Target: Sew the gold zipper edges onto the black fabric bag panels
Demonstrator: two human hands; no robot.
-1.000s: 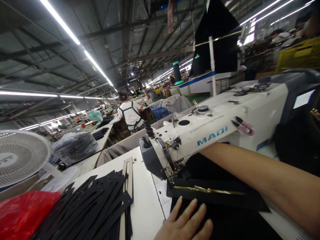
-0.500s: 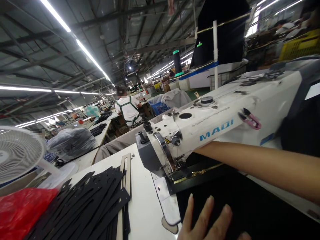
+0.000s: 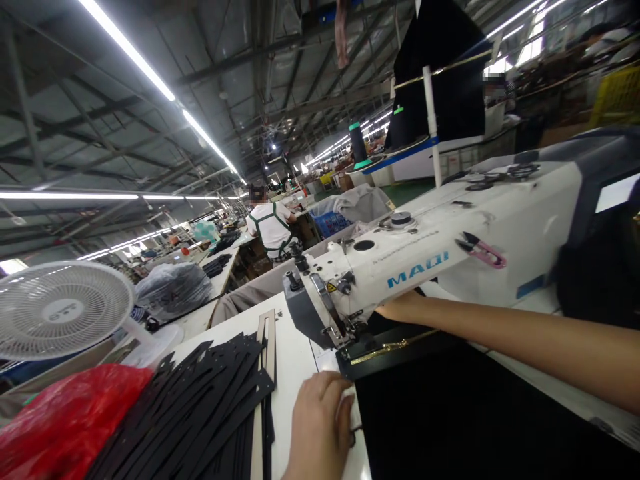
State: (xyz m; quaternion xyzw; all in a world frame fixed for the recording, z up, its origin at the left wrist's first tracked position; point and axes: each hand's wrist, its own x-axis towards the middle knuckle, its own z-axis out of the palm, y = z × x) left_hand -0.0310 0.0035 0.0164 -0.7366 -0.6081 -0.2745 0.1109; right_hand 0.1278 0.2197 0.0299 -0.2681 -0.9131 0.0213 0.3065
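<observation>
Left hand (image 3: 320, 417) half-curled near black fabric (image 3: 450, 413), right hand (image 3: 403, 308) partly hidden, openness untellable, holds unclear; likely aligning gold zipper (image 3: 377, 353) for stitching, next needing steady guiding

The sewing machine (image 3: 440, 230) partly hides the right hand (image 3: 403, 308).

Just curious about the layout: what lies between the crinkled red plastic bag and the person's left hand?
In the head view: a pile of flat black strips, a beige slotted strip, then white tabletop.

Left hand (image 3: 323, 417) curled beside black fabric (image 3: 480, 413); right hand (image 3: 406, 308) under sewing machine arm (image 3: 373, 267); gold zipper (image 3: 387, 349) nearby.
</observation>
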